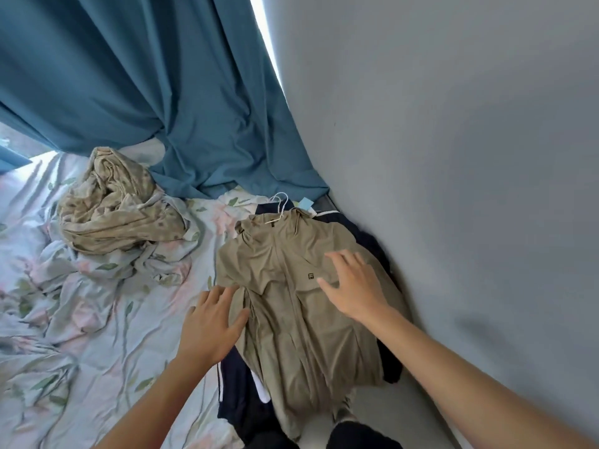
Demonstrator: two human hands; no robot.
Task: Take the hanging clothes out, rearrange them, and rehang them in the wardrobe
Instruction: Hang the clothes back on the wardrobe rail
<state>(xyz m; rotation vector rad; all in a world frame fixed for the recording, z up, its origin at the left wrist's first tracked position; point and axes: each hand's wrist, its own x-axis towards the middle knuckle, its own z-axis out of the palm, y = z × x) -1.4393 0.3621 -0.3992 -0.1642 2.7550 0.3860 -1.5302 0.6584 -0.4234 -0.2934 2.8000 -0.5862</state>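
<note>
Bedroom corner, floral sheet (81,335) on bed, teal curtain (146,92) behind, grey wall (453,157) at right. Far left: crumpled beige blanket (116,215) heaped on sheet, well apart from hands. Left hand (210,325) flat, fingers straight and spread, pressing left edge of tan jacket (291,319); nothing gripped. Jacket laid flat front-up on bed, beside wall, collar away from person, on a white hanger (278,202) with hook poking out past collar. Dark garment (240,393) with white stripes lying under jacket, showing at hem and at right side. Right hand (353,286) open too, fingers splayed, at or just over jacket chest by small logo; contact hard to tell, holds nothing. Jacket sits between and under both hands. Looks thin, light, soft, likely slippery; creases easily, will slump if lifted by cloth. Best hold judged: hanger hook or shoulders at collar, not the loose hem.
</note>
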